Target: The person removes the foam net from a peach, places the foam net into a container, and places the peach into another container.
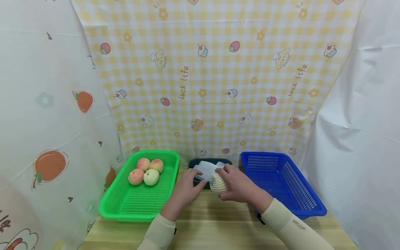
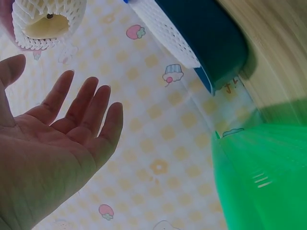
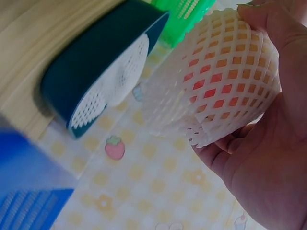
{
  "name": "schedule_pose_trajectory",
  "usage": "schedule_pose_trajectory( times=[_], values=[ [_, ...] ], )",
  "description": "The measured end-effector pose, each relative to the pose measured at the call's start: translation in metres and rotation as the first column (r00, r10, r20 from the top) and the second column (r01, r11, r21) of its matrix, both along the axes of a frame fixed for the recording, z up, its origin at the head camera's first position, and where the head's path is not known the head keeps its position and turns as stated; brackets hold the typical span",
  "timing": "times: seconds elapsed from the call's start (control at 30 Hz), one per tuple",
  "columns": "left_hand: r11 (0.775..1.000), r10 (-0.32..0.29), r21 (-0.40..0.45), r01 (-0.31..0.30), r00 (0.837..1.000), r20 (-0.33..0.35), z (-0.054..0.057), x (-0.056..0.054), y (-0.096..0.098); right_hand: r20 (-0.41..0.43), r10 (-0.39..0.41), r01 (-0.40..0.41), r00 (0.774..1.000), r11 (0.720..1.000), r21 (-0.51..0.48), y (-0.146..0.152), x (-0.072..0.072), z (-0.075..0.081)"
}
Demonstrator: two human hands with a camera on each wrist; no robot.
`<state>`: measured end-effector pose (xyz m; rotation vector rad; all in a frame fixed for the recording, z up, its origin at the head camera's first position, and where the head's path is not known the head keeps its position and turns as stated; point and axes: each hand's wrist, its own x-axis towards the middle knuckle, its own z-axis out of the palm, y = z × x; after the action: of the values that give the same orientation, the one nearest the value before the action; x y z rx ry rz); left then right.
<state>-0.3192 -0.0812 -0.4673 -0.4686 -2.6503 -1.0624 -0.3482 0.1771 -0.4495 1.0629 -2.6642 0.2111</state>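
My right hand (image 1: 239,184) grips a peach in a white foam net sleeve (image 3: 225,81), held above the table in front of the dark teal bin. Red and yellow skin shows through the mesh in the right wrist view; in the left wrist view a pale end of the peach (image 2: 48,27) shows at the sleeve's opening. Close to its left, my left hand (image 2: 62,139) has its fingers spread and slightly bent, holding nothing. Behind both hands, the dark teal bin (image 3: 96,57) contains more white foam nets (image 1: 204,169).
On the left stands a green basket (image 1: 109,205) with several bare peaches (image 1: 151,177) grouped toward its back. A blue basket (image 1: 265,180) is at the right. The wooden table (image 1: 212,222) ends at a yellow checked cloth (image 1: 218,69) hanging behind.
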Motion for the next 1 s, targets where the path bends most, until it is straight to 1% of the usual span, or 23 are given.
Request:
schedule_pose_trajectory(
  times=[0.13, 0.23, 0.47, 0.6, 0.67, 0.83, 1.0],
  values=[
    [1.0, 0.004, -0.008, -0.004, 1.0, 0.003, 0.0, -0.002, -0.003, -0.013, 0.011, -0.011, 1.0, 1.0, 0.004, -0.01, 0.002, -0.004],
    [1.0, 0.002, -0.008, -0.002, 1.0, 0.005, -0.001, -0.002, -0.005, -0.003, -0.006, 0.006, 1.0, 1.0, 0.017, -0.015, 0.002, -0.012],
    [1.0, 0.013, -0.01, -0.013, 1.0, -0.001, -0.004, -0.002, -0.007, 0.071, -0.076, 0.072, 0.995, 0.996, 0.059, -0.026, 0.002, -0.043],
    [1.0, 0.01, -0.012, -0.01, 1.0, 0.003, -0.005, -0.003, -0.007, 0.107, -0.081, 0.075, 0.991, 0.995, 0.059, -0.029, 0.003, -0.06],
    [1.0, 0.009, -0.012, -0.009, 1.0, 0.004, -0.005, -0.003, -0.007, 0.115, -0.073, 0.066, 0.991, 0.996, 0.057, -0.031, 0.003, -0.066],
    [1.0, 0.015, -0.015, -0.015, 1.0, 0.013, -0.005, -0.003, -0.008, 0.13, -0.05, 0.042, 0.99, 0.997, 0.061, -0.037, 0.005, -0.074],
    [1.0, 0.009, -0.007, -0.009, 1.0, 0.015, -0.006, -0.003, -0.009, 0.164, -0.056, 0.043, 0.985, 0.996, 0.083, -0.042, 0.005, -0.082]
  ],
)
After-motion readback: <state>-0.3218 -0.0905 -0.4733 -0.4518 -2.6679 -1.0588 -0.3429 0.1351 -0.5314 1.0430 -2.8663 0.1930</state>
